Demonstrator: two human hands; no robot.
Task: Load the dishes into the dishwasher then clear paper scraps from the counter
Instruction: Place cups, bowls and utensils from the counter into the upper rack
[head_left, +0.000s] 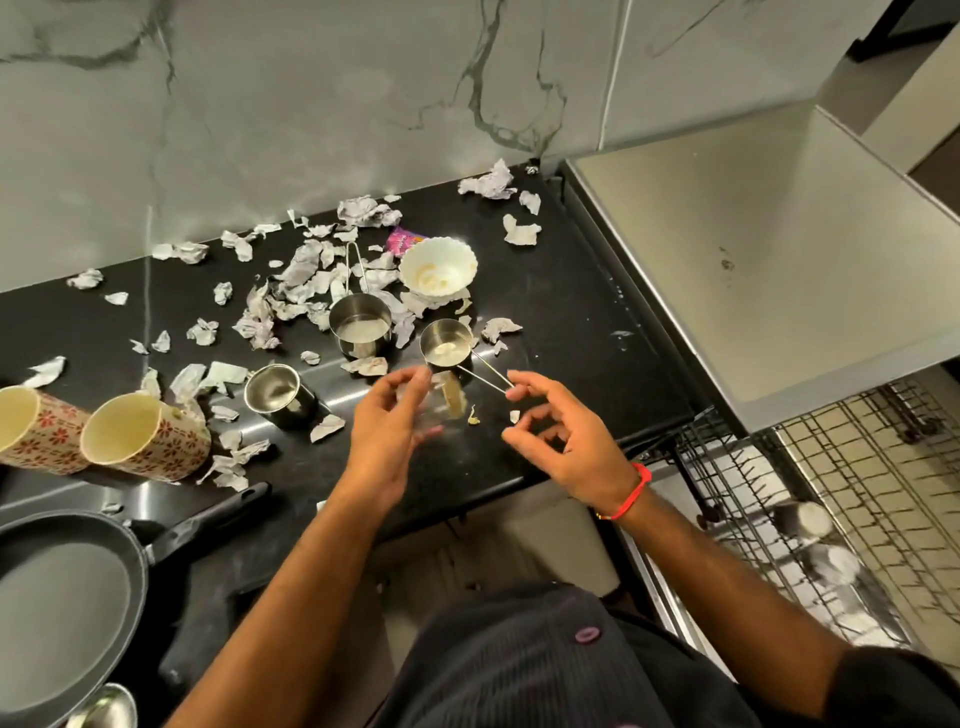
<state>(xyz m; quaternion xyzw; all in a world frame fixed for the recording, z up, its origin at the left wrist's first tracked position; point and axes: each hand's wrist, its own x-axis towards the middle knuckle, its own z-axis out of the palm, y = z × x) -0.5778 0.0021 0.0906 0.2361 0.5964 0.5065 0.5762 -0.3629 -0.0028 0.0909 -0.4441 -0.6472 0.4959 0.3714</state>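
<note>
My left hand (387, 431) is curled around a clear glass (451, 402) with yellowish residue, standing near the front of the black counter (561, 312). My right hand (563, 434) hovers just right of it, fingers apart and holding nothing, its index fingertip at the end of the wire handle of a steel measuring cup (445, 343). A second steel handled cup (360, 327), a small steel cup (278, 396) and a white scalloped bowl (439, 267) stand among several crumpled paper scraps (306, 265). The dishwasher rack (857, 483) is pulled out at the right.
Two floral mugs (143, 436) lie on their sides at the left. A black frying pan (67, 597) sits at the lower left, a steel spoon (106, 709) beside it. Two steel cups (802, 519) sit in the rack. A pink wrapper (402, 240) lies behind the bowl. A grey slab (753, 260) lies right of the counter.
</note>
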